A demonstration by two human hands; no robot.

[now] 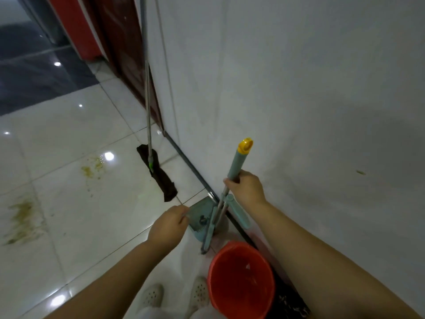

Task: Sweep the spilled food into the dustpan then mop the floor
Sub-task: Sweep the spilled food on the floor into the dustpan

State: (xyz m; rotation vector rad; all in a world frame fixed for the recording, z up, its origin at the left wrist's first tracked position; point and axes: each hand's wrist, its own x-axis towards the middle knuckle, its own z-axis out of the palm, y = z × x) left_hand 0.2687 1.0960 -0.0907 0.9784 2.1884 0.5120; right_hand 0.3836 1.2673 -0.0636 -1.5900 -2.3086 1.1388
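Against the foot of the white wall (299,88), seen from the head camera, the right hand (247,191) is wrapped around the teal handle (236,165) with its yellow cap, apparently to hold the broom-and-dustpan set upright, while the left hand (167,227) pinches the near edge of the dustpan (200,211), probably to steady or free it; both hands are closed on their parts and apart from each other. Spilled food shows as yellowish-green smears (23,221) on the glossy floor tiles (80,238) well to the left, with a smaller patch (93,166) farther off, so sweeping looks not yet finished there. A mop (158,173) leans on the wall just beyond the dustpan, its dark pad on the floor. An orange bucket (241,279) stands just beside the person's white shoes (153,295), crowding the path back toward the spill.
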